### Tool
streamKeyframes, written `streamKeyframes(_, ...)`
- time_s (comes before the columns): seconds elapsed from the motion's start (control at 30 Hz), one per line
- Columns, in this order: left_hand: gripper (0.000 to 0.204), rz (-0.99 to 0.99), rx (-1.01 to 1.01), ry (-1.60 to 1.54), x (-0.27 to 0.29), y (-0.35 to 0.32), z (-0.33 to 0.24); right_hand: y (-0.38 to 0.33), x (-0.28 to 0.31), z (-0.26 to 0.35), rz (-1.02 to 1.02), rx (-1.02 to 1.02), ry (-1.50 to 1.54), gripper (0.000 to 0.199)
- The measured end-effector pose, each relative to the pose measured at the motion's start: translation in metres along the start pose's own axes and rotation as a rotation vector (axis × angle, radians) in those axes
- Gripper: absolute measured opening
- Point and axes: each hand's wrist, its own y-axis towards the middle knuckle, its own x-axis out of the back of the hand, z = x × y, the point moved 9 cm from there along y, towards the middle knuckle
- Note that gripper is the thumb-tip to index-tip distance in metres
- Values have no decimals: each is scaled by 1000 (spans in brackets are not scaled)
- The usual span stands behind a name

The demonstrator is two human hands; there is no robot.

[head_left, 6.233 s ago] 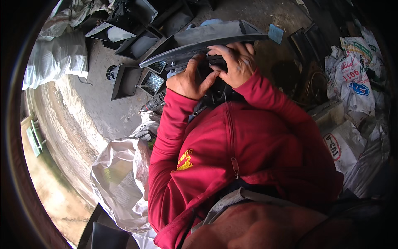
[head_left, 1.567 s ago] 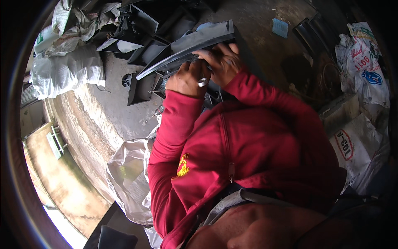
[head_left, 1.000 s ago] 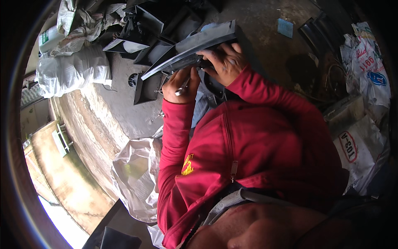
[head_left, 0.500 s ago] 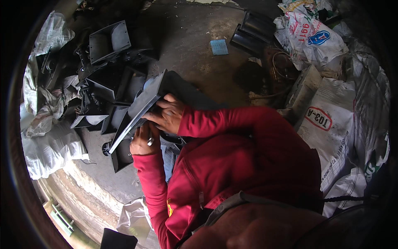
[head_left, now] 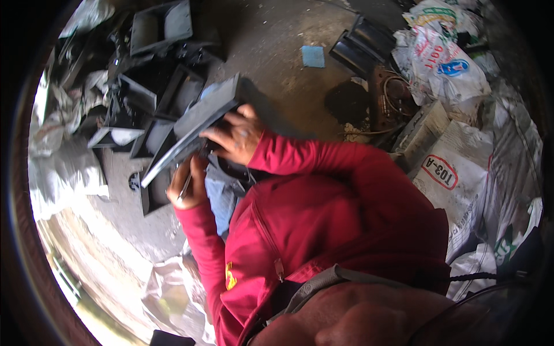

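"Now, in the head view, what's changed about your hands?"

"Your left hand [head_left: 189, 181] sits a little farther from your right hand [head_left: 239, 138] than half a second ago. The slim silver tool [head_left: 184, 187] in it shows nearly edge-on; its ring end, visible then, isn't plain now (blur doesn't help)."

"And your fingers?"

"Your left ones are closed around the tool, just below the dark tray-shaped panel [head_left: 205, 115]. Your right ones are spread against the panel's near side, toward its upper end; whether they pinch its edge, I cannot tell."

"So where does that leave the panel?"

"Tilted, rising from beyond your left fingertips to beyond your right ones. I'd judge your right hand is steadying it while your left has eased off with the tool; what the tool's far end touches is hidden. A dark open box [head_left: 156, 196] lies past your left fingers, and blue cloth [head_left: 221, 202] shows just to their right, nearer you."
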Motion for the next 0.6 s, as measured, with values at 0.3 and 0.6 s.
streamKeyframes(0.3,16,58,-236,528,-25,19,-38,5,14,4,-57,16,-3,62)
streamKeyframes(0.6,33,-113,347,-594,-2,-14,36,5,10,2,-22,22,67,65)
